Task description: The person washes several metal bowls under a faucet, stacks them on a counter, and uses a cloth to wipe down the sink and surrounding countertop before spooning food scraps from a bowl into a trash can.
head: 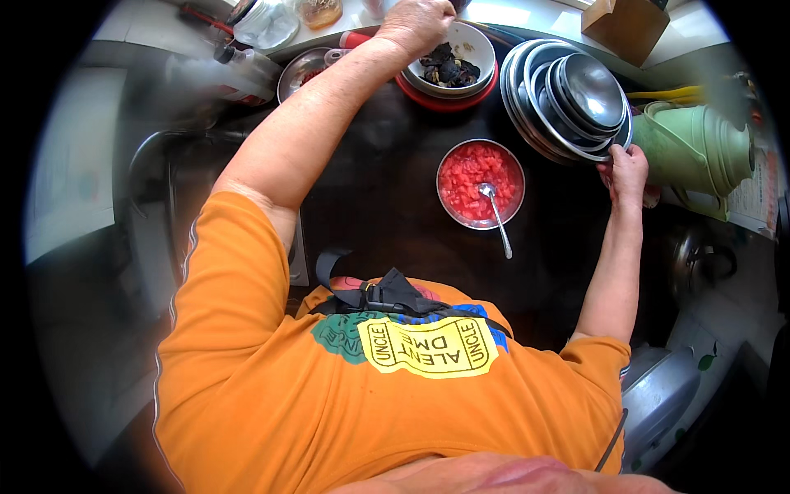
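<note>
My left hand point(419, 28) reaches to the far side, over the upper left rim of a white bowl point(486, 52). Its fingers are curled and their tips are hidden, so whether they hold anything does not show. Dark, wrinkled pieces like wood ear mushrooms point(453, 66) lie in this bowl, which sits on a red-rimmed vessel point(447, 104). On the right, my right hand point(628, 170) grips the near rim of a tilted stack of metal bowls point(534, 111). Between my arms stands a metal bowl point(440, 191) of chopped tomato point(472, 173), with a metal spoon point(498, 225) resting in it.
A green thermos jug point(694, 148) stands right of the stack. Behind are a wooden block point(623, 28) and glass jars point(266, 25) on the sill. A small metal dish point(302, 68) is partly behind my left forearm. A sink point(191, 167) lies left of the dark countertop point(382, 204).
</note>
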`<state>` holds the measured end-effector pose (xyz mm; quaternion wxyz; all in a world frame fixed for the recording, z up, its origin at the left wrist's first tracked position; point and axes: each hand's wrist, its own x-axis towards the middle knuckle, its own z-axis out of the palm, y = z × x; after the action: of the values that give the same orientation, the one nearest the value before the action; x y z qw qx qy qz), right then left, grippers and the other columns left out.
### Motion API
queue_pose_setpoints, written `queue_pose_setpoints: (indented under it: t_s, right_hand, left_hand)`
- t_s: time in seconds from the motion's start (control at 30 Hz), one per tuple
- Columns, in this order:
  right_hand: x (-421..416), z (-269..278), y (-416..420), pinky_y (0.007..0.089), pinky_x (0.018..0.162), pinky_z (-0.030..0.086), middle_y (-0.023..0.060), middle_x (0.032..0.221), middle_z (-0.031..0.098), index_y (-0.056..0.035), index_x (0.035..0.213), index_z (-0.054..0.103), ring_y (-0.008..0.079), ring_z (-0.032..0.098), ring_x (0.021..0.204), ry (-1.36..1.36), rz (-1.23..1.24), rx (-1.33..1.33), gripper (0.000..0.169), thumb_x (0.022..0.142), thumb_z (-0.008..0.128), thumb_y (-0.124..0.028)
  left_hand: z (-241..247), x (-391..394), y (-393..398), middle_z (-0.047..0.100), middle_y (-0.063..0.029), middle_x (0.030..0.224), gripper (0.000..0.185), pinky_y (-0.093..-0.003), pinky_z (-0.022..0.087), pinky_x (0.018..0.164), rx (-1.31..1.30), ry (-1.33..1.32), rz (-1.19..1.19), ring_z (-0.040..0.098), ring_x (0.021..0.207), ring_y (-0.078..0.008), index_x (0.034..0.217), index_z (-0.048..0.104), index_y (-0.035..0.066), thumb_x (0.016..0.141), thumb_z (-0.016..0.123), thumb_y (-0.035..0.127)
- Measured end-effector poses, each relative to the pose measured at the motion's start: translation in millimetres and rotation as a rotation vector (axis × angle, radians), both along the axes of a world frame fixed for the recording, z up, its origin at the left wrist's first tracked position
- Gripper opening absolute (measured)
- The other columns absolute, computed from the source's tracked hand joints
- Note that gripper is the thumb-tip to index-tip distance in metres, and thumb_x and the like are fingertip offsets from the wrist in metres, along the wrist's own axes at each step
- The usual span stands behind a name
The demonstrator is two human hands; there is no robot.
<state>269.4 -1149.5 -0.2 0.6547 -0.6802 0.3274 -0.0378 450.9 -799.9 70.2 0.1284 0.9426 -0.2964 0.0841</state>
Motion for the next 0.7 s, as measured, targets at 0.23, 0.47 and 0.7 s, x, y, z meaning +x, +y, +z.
queue_pose_setpoints:
  t_s: [0.23,0.47,0.7]
  right_hand:
    - [12.8,3.9,-0.5,0.0261,0.045,0.054,0.0119,0.078,0.066,0.0086,0.096,0.058,0.0154,0.062,0.055,-0.005,0.004,-0.148,0.019,0.082,0.056,-0.005]
    - [27.6,7.1,-7.6,0.0273,0.04,0.046,0.0095,0.065,0.062,0.0057,0.099,0.055,0.0151,0.059,0.045,0.182,0.124,-0.391,0.028,0.084,0.063,-0.017]
    - [18.1,2.5,-13.6,0.031,0.055,0.049,0.0064,0.06,0.059,0.0078,0.123,0.052,0.0152,0.058,0.048,0.11,0.115,-0.527,0.055,0.086,0.07,-0.029]
  left_hand:
    - [-19.9,34.0,-73.4,0.068,-0.0164,0.077,0.019,-0.0424,0.054,0.07,0.26,-0.03,-0.177,0.069,0.075,-0.0294,0.077,0.071,0.005,0.08,0.058,0.018]
    - [-109.9,89.0,-129.4,0.069,-0.0159,0.075,0.016,-0.0391,0.055,0.065,0.151,-0.02,0.251,0.069,0.071,-0.0281,0.074,0.072,0.007,0.078,0.058,0.012]
    - [-122.7,110.4,-148.3,0.068,-0.0165,0.075,0.015,-0.0409,0.054,0.065,0.309,0.025,0.077,0.068,0.072,-0.0301,0.076,0.071,0.005,0.079,0.058,0.012]
